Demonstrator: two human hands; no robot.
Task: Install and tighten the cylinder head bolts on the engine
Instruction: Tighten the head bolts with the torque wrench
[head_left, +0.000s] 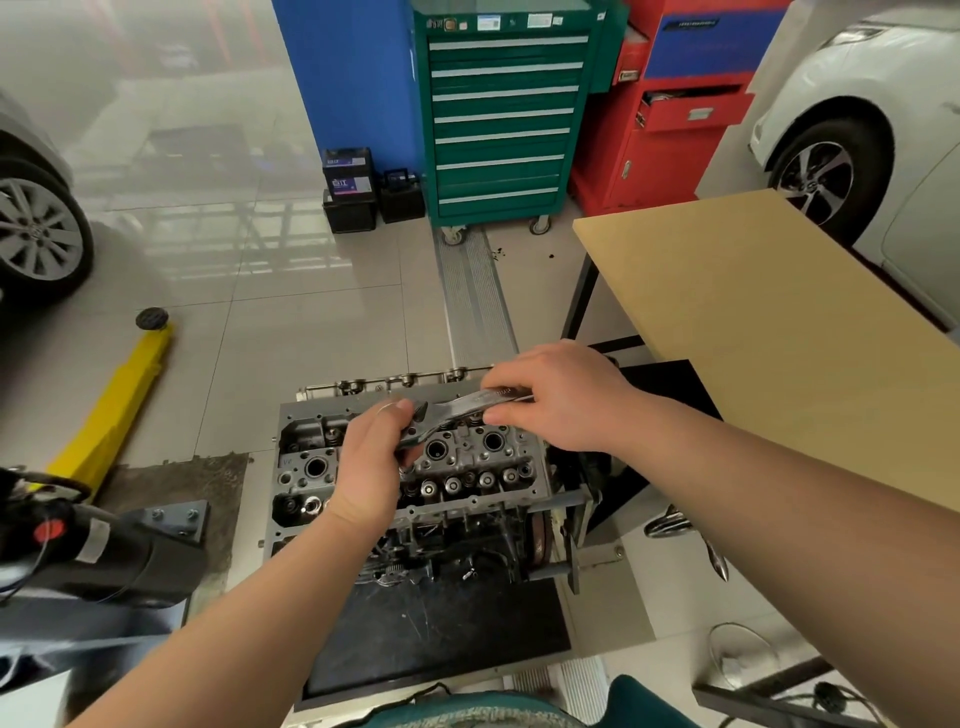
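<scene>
Gripping a polished steel wrench (457, 410) (flat, shiny), left hand (376, 457) and right hand (558, 400) fingers curled, above cylinder head (467, 462).

Both my bare forearms reach forward from the bottom of the frame and converge ahead of me. My left hand (371, 462) shows its back, thumb up, fingers curled round the head end of a wrench (457, 410). My right hand (558, 400) comes in from the right, knuckles up, fingers and thumb pinching the handle, wrist level.
</scene>
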